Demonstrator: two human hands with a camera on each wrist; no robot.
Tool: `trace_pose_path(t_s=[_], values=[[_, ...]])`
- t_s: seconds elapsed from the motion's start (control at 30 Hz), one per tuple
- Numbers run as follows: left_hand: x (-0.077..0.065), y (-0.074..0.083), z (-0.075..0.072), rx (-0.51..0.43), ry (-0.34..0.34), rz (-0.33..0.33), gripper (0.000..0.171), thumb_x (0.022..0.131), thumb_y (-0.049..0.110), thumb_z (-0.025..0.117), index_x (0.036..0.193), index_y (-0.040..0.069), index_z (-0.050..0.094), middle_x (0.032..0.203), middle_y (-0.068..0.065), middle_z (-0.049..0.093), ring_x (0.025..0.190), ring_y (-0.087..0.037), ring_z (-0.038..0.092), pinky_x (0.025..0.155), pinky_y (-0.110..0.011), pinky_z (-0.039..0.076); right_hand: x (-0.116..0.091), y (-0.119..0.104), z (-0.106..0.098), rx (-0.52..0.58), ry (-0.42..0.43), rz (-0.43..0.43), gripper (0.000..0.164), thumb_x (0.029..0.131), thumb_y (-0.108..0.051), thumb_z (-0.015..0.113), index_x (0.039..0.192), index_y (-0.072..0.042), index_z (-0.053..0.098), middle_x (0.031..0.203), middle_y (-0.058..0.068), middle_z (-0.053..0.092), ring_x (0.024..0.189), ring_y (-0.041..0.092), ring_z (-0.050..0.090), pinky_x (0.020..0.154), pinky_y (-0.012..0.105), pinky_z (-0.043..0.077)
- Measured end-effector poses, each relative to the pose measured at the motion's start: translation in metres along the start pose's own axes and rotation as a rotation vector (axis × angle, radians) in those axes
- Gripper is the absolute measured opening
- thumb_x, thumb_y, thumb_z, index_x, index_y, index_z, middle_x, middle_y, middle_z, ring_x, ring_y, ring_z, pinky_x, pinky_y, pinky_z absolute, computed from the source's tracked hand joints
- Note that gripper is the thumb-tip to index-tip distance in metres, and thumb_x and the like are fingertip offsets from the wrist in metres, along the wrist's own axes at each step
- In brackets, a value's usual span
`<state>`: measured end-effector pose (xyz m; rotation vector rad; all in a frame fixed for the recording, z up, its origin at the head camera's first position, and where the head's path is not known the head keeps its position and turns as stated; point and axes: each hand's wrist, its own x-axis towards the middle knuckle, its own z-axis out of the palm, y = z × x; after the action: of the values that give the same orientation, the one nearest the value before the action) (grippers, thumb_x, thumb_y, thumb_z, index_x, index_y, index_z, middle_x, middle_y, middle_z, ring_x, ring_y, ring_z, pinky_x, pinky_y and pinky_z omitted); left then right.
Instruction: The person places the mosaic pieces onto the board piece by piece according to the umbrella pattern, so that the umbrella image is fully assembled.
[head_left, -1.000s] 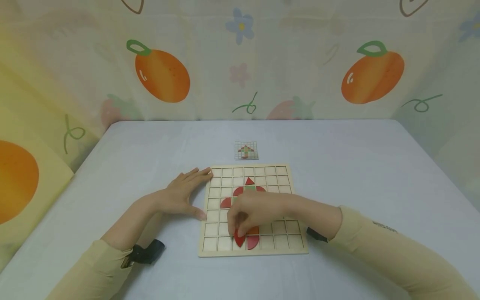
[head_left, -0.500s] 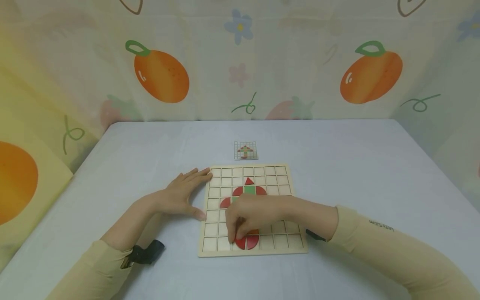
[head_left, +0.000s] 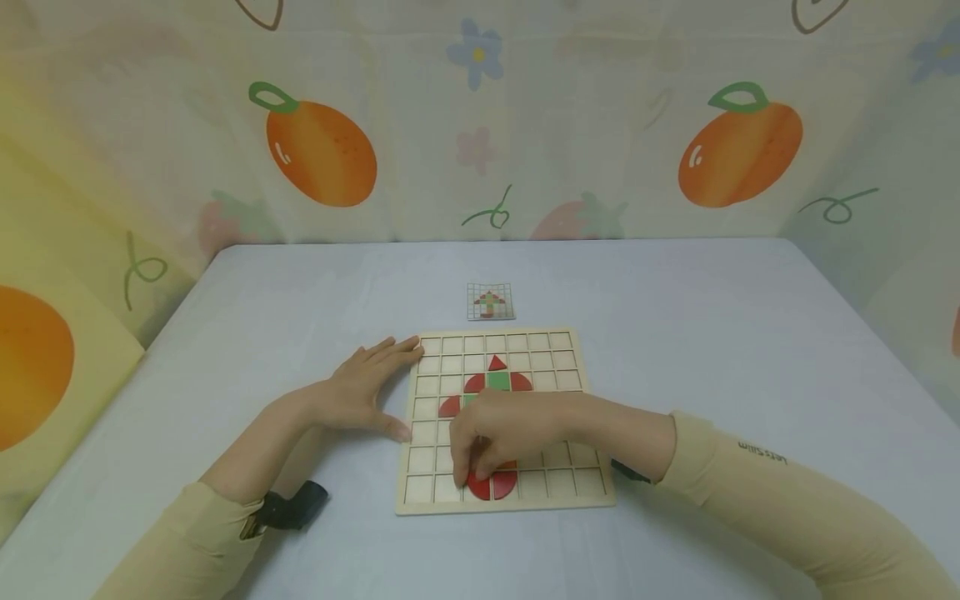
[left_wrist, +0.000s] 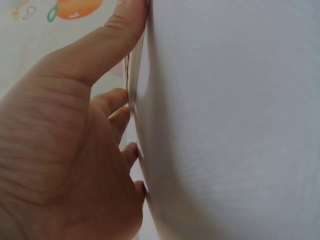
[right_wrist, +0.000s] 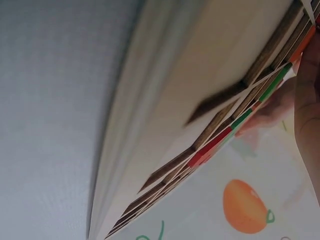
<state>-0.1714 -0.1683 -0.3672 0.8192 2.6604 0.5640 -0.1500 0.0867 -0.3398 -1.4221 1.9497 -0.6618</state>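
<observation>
On the wooden grid board, my right hand curls over the lower middle, its thumb and index finger pinching the edges of a red quarter-circle tile in the bottom row. Beside that tile lies another red quarter-circle tile. My left hand is spread along the board's left edge, thumb and fingertips at the rim. Higher up sit a red triangle tile, a green square tile and more red quarter-circles. Part of the pattern is hidden under my right hand, including most of an orange tile.
Behind the board lies a small picture card with a coloured pattern on a grid. A white cloth covers the table. A patterned curtain hangs at the back. Dark straps sit at both wrists.
The red quarter-circle tile, tilted between my right fingers a second ago, now lies flat in its bottom-row cell beside the other one. My left hand has stayed still.
</observation>
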Motion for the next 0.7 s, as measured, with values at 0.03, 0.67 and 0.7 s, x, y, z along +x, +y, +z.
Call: trace_pose_path(t_s=[0.03,0.67,0.7], values=[[0.000,0.000,0.000,0.002,0.001,0.001,0.110,0.062,0.063,0.072,0.147,0.014,0.023,0.155,-0.002,0.011,0.141,-0.034,0.003,0.110,-0.059,0.003,0.000,0.000,0.000,-0.005,0.000,-0.002,0.017,0.080,-0.009,0.070,0.092,-0.021,0.073,0.087,-0.016,0.063,0.085,-0.005,0.056,0.077,0.013,0.048],[0.000,0.000,0.001,-0.004,0.006,-0.001,0.110,0.062,0.063,0.072,0.147,0.014,0.022,0.155,-0.001,0.010,0.142,-0.032,0.003,0.111,-0.058,0.003,-0.020,0.017,-0.015,0.035,0.201,0.047,0.013,0.084,-0.025,0.068,0.096,-0.022,0.070,0.088,-0.019,0.065,0.083,-0.003,0.060,0.079,0.019,0.050],[0.000,0.000,0.001,-0.003,0.005,-0.002,0.111,0.061,0.064,0.072,0.147,0.014,0.022,0.155,-0.001,0.010,0.142,-0.032,0.003,0.111,-0.058,0.003,-0.025,0.019,-0.017,0.037,0.225,0.061,0.013,0.084,-0.025,0.067,0.096,-0.022,0.070,0.088,-0.019,0.065,0.083,-0.002,0.060,0.078,0.020,0.050]])
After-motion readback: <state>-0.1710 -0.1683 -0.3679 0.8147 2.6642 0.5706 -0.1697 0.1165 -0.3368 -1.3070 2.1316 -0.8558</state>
